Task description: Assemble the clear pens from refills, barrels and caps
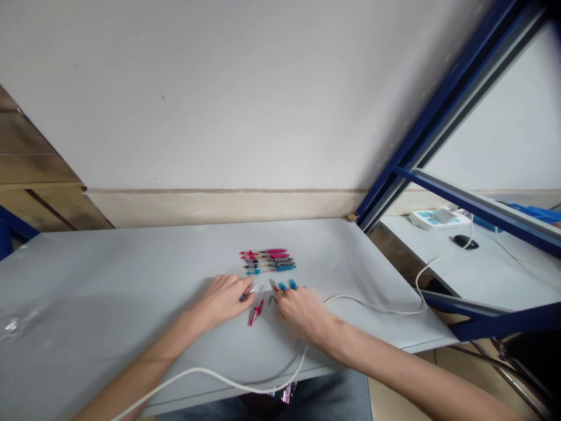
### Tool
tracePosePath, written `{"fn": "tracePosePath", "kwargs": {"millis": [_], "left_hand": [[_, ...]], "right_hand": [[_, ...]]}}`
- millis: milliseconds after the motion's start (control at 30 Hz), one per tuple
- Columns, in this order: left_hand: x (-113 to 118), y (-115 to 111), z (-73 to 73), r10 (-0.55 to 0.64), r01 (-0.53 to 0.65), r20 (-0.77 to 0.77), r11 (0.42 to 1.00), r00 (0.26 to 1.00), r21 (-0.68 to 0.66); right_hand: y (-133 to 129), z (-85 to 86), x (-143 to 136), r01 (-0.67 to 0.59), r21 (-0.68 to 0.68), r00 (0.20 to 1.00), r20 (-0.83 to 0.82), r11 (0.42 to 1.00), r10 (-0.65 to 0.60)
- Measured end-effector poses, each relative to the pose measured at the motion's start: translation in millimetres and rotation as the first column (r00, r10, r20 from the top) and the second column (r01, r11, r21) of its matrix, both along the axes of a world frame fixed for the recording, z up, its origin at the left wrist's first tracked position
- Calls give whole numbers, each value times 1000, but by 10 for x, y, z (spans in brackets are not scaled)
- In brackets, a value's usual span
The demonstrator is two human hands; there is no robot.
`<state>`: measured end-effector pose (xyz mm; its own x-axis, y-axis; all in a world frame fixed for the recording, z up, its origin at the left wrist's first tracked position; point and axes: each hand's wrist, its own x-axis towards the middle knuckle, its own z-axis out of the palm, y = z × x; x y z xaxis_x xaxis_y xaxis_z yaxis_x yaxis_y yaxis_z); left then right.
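Several pens (268, 261) lie side by side in a neat row on the grey table (109, 280), pink ones farther away, a grey one and a blue one nearer. In front of them my left hand (224, 301) rests on the table with its fingertips on a clear, dark-tipped pen part (248, 293). My right hand (301, 310) lies beside it, fingers curled over loose pieces, with blue pen caps (287, 286) and a red tip showing at its fingertips. A red pen (256, 310) lies on the table between the two hands.
A white cable (372, 305) runs from the right across the table, past my right wrist, and along the near edge. A blue metal frame (442, 99) rises at the table's right. Beyond it, another table holds a white device (438, 217) and a black mouse (465, 241).
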<state>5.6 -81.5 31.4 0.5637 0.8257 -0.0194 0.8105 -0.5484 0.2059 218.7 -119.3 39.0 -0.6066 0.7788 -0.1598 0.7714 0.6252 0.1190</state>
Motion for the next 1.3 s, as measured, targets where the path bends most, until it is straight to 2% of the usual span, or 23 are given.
{"fn": "tracePosePath", "kwargs": {"millis": [133, 267, 333, 400, 433, 467, 533, 600, 633, 733, 800, 900, 967, 1067, 1167, 1300], "left_hand": [[-28, 26, -10, -4, 3, 25, 998, 1000, 64], [-88, 68, -49, -4, -13, 144, 993, 990, 115], [-124, 91, -101, -27, -8, 247, 990, 969, 138], [-152, 118, -161, -57, 0, 360, 988, 931, 156], [-159, 134, -187, -69, -1, 414, 986, 908, 166], [-159, 153, -203, -79, -8, 466, 983, 881, 181], [-134, 200, -193, -103, -30, 551, 974, 828, 226], [-73, 254, -122, -136, -31, 584, 963, 800, 267], [-32, 280, -68, -150, -21, 582, 961, 799, 276], [118, 343, 93, -138, 6, 559, 973, 818, 231], [218, 367, 136, -93, -53, 590, 973, 802, 225], [325, 366, 57, -12, -150, 616, 966, 787, 211], [358, 342, -51, -40, -126, 561, 959, 827, 254], [366, 290, -172, -150, -17, 411, 927, 899, 375], [359, 255, -185, -185, 23, 333, 900, 925, 436], [335, 261, -149, -175, 26, 304, 900, 936, 435]], "right_hand": [[-29, 61, -26, -18, -5, 1000, 17, 1000, 18], [-75, 275, 4, 6, 50, 1000, -4, 999, -5], [-12, 432, 36, 58, 61, 994, -91, 996, -52], [143, 568, 80, 161, 14, 945, -291, 987, -151], [250, 613, 105, 165, -64, 888, -424, 984, -177], [367, 639, 131, 114, -180, 802, -564, 977, -197], [610, 626, 182, -53, -408, 543, -778, 912, -316], [816, 543, 223, -184, -516, 305, -839, 837, -450], [893, 482, 238, -222, -544, 217, -837, 809, -503], [1009, 267, 259, -322, -562, 30, -811, 762, -585], [1003, 127, 259, -347, -560, -59, -788, 752, -613], [922, -26, 239, -322, -557, -169, -762, 765, -626], [854, -78, 209, -274, -581, -258, -723, 766, -641], [781, -95, 154, -163, -612, -373, -688, 774, -623], [769, -83, 118, -146, -597, -398, -694, 789, -600], [790, -56, 124, -160, -589, -404, -693, 792, -597]]}}
